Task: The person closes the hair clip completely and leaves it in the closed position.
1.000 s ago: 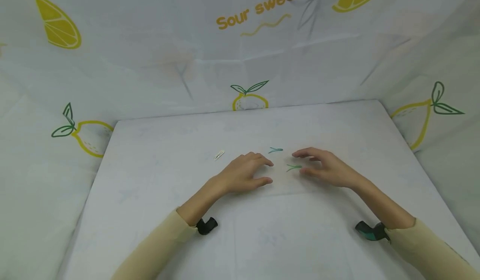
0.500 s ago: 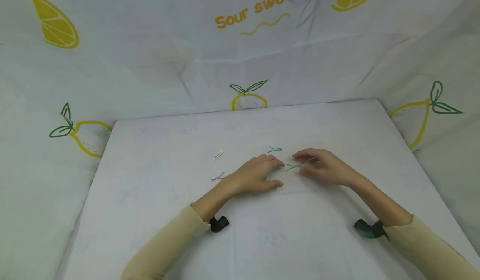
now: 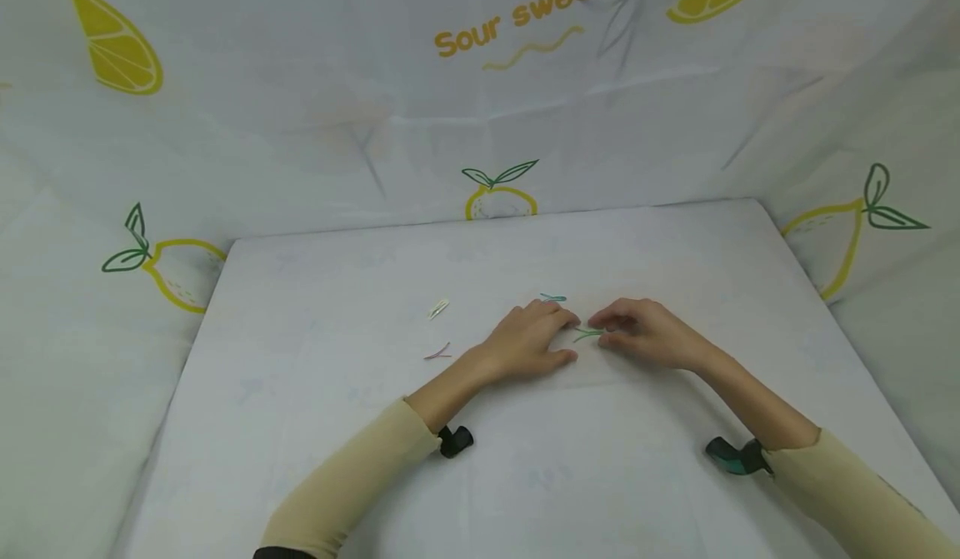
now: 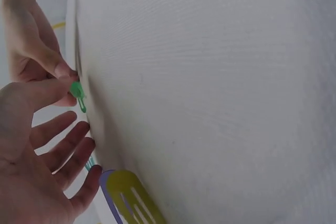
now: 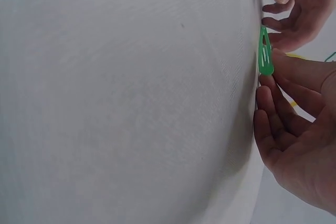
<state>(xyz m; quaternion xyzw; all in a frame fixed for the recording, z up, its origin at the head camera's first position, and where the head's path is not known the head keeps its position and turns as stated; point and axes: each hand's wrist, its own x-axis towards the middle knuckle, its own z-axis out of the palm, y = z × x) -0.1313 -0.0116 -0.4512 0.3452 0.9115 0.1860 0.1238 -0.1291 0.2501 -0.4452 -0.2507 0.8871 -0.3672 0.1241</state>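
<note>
A green snap hair clip (image 3: 588, 334) lies on the white tabletop with its two prongs spread toward the left. My right hand (image 3: 654, 336) has its thumb and index finger at the clip's rounded end, pinching it; the right wrist view shows that green clip (image 5: 265, 56) against the thumb. From the other side my left hand (image 3: 529, 342) reaches in, its fingers spread around the prong end and holding nothing. Just beyond the left knuckles, partly hidden, is a blue hair clip (image 3: 555, 298).
A pale yellow hair clip (image 3: 438, 309) and a pinkish one, the pink clip (image 3: 437, 352), lie left of the hands. In the left wrist view a yellow clip (image 4: 134, 195) overlaps a purple one. A lemon-printed cloth (image 3: 300, 142) rises behind the table.
My left hand has moved right toward the green clip, uncovering the pinkish clip and partly covering the blue one. The right fingers have drawn slightly closer together at the green clip.
</note>
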